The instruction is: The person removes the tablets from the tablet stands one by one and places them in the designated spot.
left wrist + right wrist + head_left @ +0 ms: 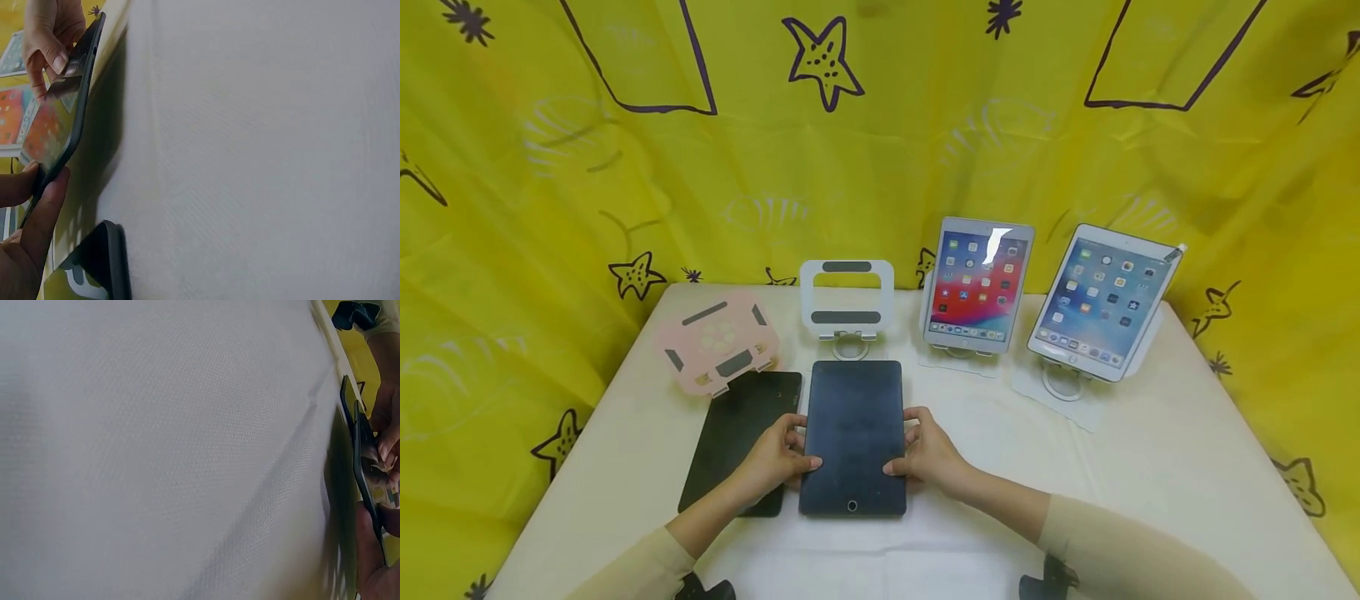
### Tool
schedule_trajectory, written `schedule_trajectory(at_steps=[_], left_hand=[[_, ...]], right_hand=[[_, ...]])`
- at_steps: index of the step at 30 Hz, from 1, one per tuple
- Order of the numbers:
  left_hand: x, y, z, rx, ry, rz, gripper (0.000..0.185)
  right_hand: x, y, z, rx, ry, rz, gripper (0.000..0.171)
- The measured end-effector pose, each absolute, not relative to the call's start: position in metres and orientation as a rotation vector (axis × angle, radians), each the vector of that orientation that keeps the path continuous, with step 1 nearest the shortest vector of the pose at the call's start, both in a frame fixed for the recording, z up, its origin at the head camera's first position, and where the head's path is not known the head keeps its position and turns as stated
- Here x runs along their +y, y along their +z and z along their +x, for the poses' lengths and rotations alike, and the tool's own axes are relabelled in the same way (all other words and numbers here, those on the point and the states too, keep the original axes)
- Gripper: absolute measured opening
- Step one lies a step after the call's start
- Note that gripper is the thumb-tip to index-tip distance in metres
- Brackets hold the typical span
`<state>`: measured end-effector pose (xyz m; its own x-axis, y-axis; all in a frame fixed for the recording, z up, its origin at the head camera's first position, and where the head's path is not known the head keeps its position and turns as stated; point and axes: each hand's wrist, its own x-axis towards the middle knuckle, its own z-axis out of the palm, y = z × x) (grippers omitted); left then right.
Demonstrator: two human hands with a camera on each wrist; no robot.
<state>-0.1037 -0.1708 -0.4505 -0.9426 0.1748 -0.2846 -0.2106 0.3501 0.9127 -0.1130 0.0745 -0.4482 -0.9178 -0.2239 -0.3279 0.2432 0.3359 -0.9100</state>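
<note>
Hands first: on my feed the left hand (781,457) gripped the left edge of the dark tablet (853,433), thumb laid over the glass and fingers tucked beneath, and the right hand (928,454) pinched the opposite edge the same way. That tablet sat at the middle of the white table (1150,467), screen off, home button toward the person, and from the left wrist view I saw it tilted up off the cloth with a shadow under it, reflecting the lit screens in its glass. Just beside it on the left lay a second dark tablet (741,437), flat, partly under the left wrist. Behind that one stood a pink stand (717,340), and straight behind the held tablet stood a white stand (847,305), both bare. Further right I counted two lit tablets propped on stands, one with a red screen (977,286) and one with a blue screen (1102,302), well apart from the hands. A yellow curtain (880,150) with drawn stars hung round the table on three sides. From the right wrist view I got mostly cloth, with the tablet's thin edge at the far right.
</note>
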Motion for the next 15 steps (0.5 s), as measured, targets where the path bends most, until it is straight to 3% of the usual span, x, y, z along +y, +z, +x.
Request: schedule_trajectory(at_steps=[15], left_hand=[[-0.1742, -0.4541, -0.1086, 2.368, 1.423, -0.124, 0.061]], right_hand=[[0.0678, -0.4548, -0.121, 2.177, -1.476, 0.03, 0.077]])
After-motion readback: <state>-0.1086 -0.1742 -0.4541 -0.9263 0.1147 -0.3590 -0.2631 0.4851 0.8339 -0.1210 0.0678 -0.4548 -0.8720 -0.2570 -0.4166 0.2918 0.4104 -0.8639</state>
